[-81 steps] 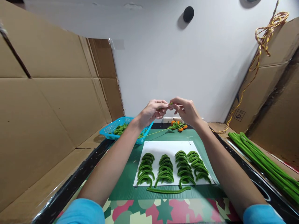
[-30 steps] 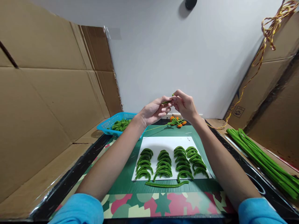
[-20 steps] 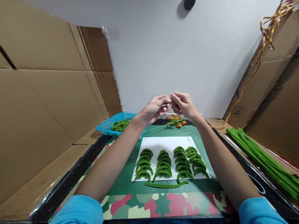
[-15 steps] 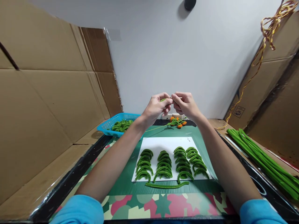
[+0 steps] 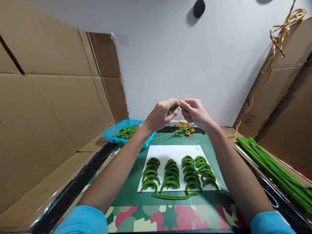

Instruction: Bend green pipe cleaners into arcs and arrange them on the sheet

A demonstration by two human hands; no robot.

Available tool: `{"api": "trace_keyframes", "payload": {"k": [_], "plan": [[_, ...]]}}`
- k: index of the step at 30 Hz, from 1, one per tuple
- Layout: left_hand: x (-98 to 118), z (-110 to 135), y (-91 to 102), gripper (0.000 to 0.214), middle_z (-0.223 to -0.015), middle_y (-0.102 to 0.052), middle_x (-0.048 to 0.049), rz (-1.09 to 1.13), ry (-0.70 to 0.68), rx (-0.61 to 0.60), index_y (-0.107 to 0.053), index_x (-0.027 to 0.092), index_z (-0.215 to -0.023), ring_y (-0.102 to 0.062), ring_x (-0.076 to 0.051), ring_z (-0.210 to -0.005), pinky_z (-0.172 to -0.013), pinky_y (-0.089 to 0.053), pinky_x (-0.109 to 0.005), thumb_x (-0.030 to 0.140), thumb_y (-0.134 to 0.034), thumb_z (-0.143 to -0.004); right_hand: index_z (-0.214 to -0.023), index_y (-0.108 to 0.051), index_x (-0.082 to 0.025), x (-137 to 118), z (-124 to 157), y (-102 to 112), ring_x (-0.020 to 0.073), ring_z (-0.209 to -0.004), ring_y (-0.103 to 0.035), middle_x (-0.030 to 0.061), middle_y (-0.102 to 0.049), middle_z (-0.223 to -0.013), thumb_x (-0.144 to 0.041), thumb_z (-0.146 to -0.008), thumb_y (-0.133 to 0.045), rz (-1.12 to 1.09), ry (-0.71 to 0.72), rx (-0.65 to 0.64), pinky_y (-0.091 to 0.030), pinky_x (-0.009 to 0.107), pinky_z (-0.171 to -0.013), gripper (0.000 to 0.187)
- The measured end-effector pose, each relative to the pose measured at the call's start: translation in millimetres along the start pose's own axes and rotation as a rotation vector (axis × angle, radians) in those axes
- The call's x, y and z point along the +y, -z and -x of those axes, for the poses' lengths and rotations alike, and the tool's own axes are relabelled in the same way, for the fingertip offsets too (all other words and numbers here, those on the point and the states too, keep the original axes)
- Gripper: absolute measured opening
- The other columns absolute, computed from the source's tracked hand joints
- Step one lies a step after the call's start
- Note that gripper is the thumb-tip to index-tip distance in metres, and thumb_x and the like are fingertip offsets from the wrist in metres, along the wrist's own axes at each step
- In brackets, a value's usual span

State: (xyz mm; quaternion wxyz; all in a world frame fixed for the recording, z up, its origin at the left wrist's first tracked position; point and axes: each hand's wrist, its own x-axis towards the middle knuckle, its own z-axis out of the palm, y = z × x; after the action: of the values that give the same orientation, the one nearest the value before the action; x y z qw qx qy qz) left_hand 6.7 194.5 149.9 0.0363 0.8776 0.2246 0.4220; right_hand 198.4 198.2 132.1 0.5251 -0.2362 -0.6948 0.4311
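Both hands are raised above the far side of the table, fingertips touching. My left hand [image 5: 161, 113] pinches a folded piece of green pipe cleaner [image 5: 173, 108] between thumb and fingers. Against its right end, my right hand [image 5: 195, 112] is closed, thumb on bent forefinger, partly covering the piece. Below them a white sheet of paper [image 5: 174, 151] carries several columns of curved green pipe cleaner pieces [image 5: 171, 174]. One longer, nearly straight green pipe cleaner [image 5: 174, 197] lies along the paper's near edge.
A blue plastic basket [image 5: 113, 139] with green pieces stands at the back left. Orange-and-green pipe cleaner flowers [image 5: 186, 130] lie at the back. Long green pipe cleaners [image 5: 275, 172] lie on the right. Cardboard walls [image 5: 60, 107] flank the green table mat [image 5: 129, 185].
My left hand has turned, its fingers now arched over the green piece, and more of the piece shows. My right hand keeps its pinch at the end. The whole view has shifted slightly.
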Motion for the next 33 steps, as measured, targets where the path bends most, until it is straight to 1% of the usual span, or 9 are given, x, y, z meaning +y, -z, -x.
{"api": "trace_keyframes", "payload": {"k": [5,12,16,20,22,25,29,31,33], "plan": [[3,0,-2.6,0.014,-0.073,-0.058,0.0002,0.097,0.100,0.086,-0.066,0.021,-0.095,-0.047,-0.013,-0.063,-0.064,-0.038,-0.027,0.028,-0.057,-0.102,-0.074,-0.053,-0.023,-6,2,0,0.0061,-0.042,-0.034,-0.0067,-0.043,-0.054,-0.067,-0.095,-0.067,0.099,0.103,0.026,-0.024,0.022,-0.036,0.051],[-4,-1,-0.8,0.017,-0.080,-0.057,-0.0018,-0.115,-0.078,0.014,-0.061,0.020,-0.087,-0.047,-0.015,-0.071,-0.071,-0.038,-0.029,0.015,-0.053,-0.101,-0.068,-0.046,-0.024,7,-6,-7,0.0050,-0.043,-0.030,-0.0096,-0.035,-0.053,-0.069,-0.087,-0.075,0.059,0.139,0.066,-0.025,0.021,-0.036,0.057],[-8,0,2.3,0.018,-0.087,-0.057,-0.0042,-0.258,-0.117,-0.074,-0.065,0.020,-0.096,-0.048,-0.015,-0.070,-0.067,-0.038,-0.029,0.013,-0.049,-0.102,-0.066,-0.043,-0.024,12,-8,-8,0.0042,-0.045,-0.022,-0.0110,-0.025,-0.057,-0.071,-0.081,-0.079,-0.014,0.086,0.071,-0.020,0.021,-0.037,0.062],[-10,1,1.3,0.029,-0.097,-0.060,-0.0075,-0.509,-0.133,-0.139,-0.067,0.018,-0.112,-0.044,-0.012,-0.061,-0.057,-0.035,-0.030,0.010,-0.041,-0.102,-0.066,-0.041,-0.024,10,-4,-5,0.0038,-0.044,-0.021,-0.0106,-0.026,-0.059,-0.068,-0.080,-0.082,-0.073,-0.026,0.069,-0.013,0.021,-0.038,0.061],[-10,2,-1.7,0.030,-0.100,-0.062,-0.0089,-0.523,-0.139,-0.139,-0.067,0.017,-0.114,-0.047,-0.012,-0.061,-0.056,-0.036,-0.029,0.011,-0.039,-0.103,-0.065,-0.040,-0.024,9,-3,-2,0.0040,-0.044,-0.020,-0.0104,-0.026,-0.058,-0.066,-0.081,-0.081,-0.075,-0.073,0.064,-0.011,0.022,-0.038,0.061],[-9,1,-8.3,0.020,-0.095,-0.064,-0.0073,-0.263,-0.038,-0.048,-0.066,0.018,-0.107,-0.054,-0.011,-0.063,-0.059,-0.043,-0.028,0.023,-0.047,-0.105,-0.064,-0.040,-0.024,12,-4,1,0.0053,-0.046,-0.020,-0.0096,-0.026,-0.057,-0.068,-0.085,-0.077,0.020,-0.003,0.102,-0.014,0.024,-0.040,0.061],[-4,-3,-16.4,0.026,-0.078,-0.062,-0.0022,0.376,0.424,0.088,-0.063,0.018,-0.100,-0.056,-0.011,-0.049,-0.046,-0.041,-0.026,0.043,-0.058,-0.098,-0.065,-0.040,-0.023,17,-5,1,0.0094,-0.053,-0.030,-0.0053,-0.034,-0.059,-0.065,-0.100,-0.058,0.422,0.308,0.244,-0.027,0.027,-0.049,0.058],[-2,-5,-18.8,0.033,-0.074,-0.061,-0.0022,0.679,0.633,0.037,-0.063,0.017,-0.096,-0.056,-0.012,-0.044,-0.039,-0.035,-0.026,0.049,-0.053,-0.098,-0.066,-0.039,-0.023,18,-4,-1,0.0105,-0.056,-0.029,-0.0053,-0.033,-0.060,-0.058,-0.106,-0.052,0.596,0.409,0.320,-0.027,0.028,-0.053,0.055],[-3,-6,-20.7,0.035,-0.075,-0.062,-0.0022,0.919,0.739,-0.047,-0.064,0.018,-0.093,-0.055,-0.011,-0.043,-0.036,-0.031,-0.024,0.050,-0.052,-0.098,-0.068,-0.038,-0.023,18,-3,-3,0.0107,-0.056,-0.027,-0.0060,-0.032,-0.059,-0.051,-0.109,-0.050,0.691,0.458,0.340,-0.027,0.029,-0.055,0.051]]}}
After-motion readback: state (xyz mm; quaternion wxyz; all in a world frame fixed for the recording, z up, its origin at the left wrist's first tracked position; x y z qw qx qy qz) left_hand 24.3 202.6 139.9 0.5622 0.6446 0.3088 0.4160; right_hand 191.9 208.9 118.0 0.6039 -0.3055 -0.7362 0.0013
